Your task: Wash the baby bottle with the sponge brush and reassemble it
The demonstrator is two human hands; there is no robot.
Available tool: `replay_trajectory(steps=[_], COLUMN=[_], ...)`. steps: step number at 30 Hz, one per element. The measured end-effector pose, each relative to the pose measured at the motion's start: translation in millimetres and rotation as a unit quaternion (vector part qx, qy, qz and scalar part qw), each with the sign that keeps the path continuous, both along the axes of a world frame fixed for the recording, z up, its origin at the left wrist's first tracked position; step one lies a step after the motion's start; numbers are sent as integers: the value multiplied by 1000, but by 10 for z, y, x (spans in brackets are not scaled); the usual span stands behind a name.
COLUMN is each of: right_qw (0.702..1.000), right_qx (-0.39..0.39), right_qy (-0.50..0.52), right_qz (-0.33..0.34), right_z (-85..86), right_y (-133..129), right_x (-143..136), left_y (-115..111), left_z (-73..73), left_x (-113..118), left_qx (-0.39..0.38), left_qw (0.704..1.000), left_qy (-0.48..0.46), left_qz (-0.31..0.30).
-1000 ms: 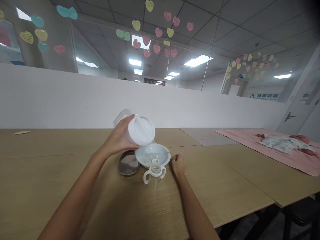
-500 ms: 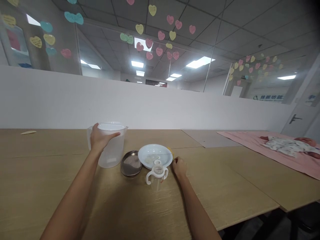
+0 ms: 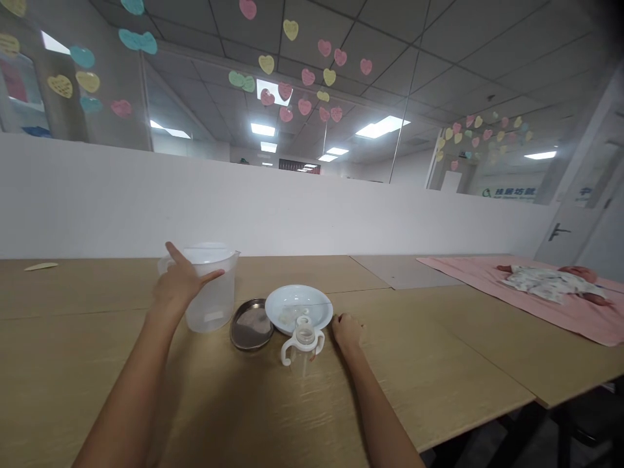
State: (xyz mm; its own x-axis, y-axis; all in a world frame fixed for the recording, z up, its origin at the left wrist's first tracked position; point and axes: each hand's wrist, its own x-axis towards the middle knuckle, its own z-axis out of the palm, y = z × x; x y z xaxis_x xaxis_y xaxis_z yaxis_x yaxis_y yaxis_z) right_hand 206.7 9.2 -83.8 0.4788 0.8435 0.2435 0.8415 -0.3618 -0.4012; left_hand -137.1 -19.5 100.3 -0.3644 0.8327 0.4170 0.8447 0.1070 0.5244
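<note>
A translucent plastic measuring jug [image 3: 210, 302] stands upright on the table, its handle to the left. My left hand [image 3: 179, 283] is beside the handle side, thumb and forefinger spread apart; whether it touches the jug I cannot tell. My right hand [image 3: 348, 331] rests on the table by the right rim of a white bowl [image 3: 322, 318], fingers curled in; what they hold, if anything, is hidden. Small clear pieces lie in the bowl. In front of it stands an uncapped clear baby bottle [image 3: 303, 351] with white side handles. A round metal dish [image 3: 252, 325] sits between jug and bowl.
A pink cloth [image 3: 468, 273] covers the table's right part, with a baby-like figure in patterned clothing [image 3: 543, 283] lying on it. A flat pale piece [image 3: 41, 266] lies at the far left. Behind the table rises a white wall [image 3: 283, 214] with glass above.
My left hand has slid off the jug's rim toward the handle side, its fingers spread. Beside the bowl, the yellow thing near my right hand no longer shows. The view has shifted slightly.
</note>
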Motion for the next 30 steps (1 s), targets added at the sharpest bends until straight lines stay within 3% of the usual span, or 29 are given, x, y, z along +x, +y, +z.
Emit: replay_trajectory(steps=[1, 2, 5, 9, 12, 15, 20, 25, 30], right_qw=[1000, 1000, 1000, 999, 999, 999, 999, 998, 997], right_qx=[-7, -13, -29, -38, -38, -38, -29, -13, 8], right_qy=[0, 1, 10, 31, 30, 27, 33, 50, 73], right_qz=[-5, -5, 6, 13, 17, 18, 19, 24, 5], right_z=[10, 20, 45, 42, 13, -20, -50, -52, -21], right_y=[-7, -15, -37, -51, -36, -7, 20, 11, 15], right_x=[-5, -9, -15, -9, 3, 13, 7, -7, 9], left_y=[-95, -184, -331, -197, -58, -26, -28, 49, 115], left_z=[64, 115, 116, -244, -541, -706, -859, -998, -975], left_x=[98, 216, 633, 1089, 1257, 1316, 1368, 1428, 1412], left_qx=[-37, -67, -98, -101, -83, -89, -91, -52, -65], left_qw=[997, 992, 968, 911, 875, 857, 835, 845, 865], left_qy=[52, 101, 199, 261, 251, 287, 344, 356, 294], left_qz=[39, 34, -116, -304, -407, -419, -420, -395, -401])
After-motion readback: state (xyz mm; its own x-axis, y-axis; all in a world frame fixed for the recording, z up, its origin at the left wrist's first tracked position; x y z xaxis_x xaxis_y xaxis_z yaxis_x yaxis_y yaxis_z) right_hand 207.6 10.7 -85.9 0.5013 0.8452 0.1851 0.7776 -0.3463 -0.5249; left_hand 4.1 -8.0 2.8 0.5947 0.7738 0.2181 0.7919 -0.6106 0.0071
